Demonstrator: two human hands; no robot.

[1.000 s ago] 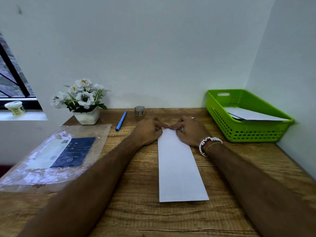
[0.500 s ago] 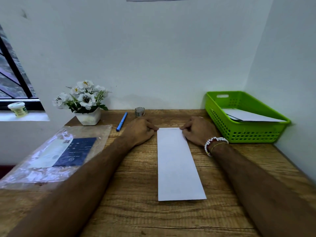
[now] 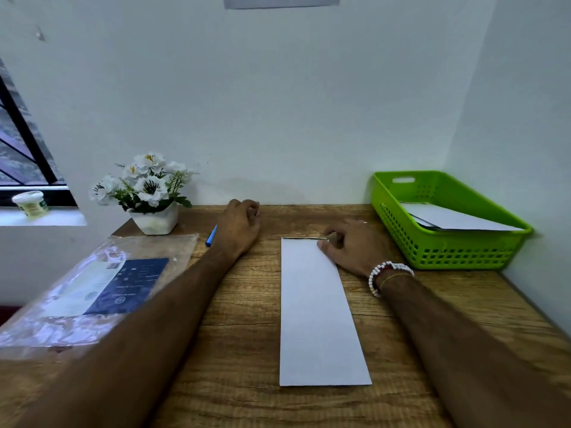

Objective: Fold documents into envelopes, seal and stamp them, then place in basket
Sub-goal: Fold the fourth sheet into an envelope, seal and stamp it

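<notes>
Lying flat and lengthwise on the counter, a long white paper is seen in the middle, its near short edge towards the person and its far short edge towards the wall. Its far right corner is pinched by the right hand: the thumb is laid on the sheet, and the curled fingers are set against the far edge. A ring is worn on that hand and a beaded bracelet on its wrist.

The left hand is held well apart from the paper, at the back of the counter near the wall. Its fingers are curled inward; whether anything is held in them cannot be told. A blue pen is partly hidden behind its wrist.

A green basket is placed at the right back corner, against both walls, with white sheets lying in it. On the left of the counter a clear plastic packet with a dark blue card inside is spread out, and the left forearm passes just beside its right edge. Behind the packet a white pot of white flowers is set against the wall. On the window sill further left a small pale jar is seen.
</notes>
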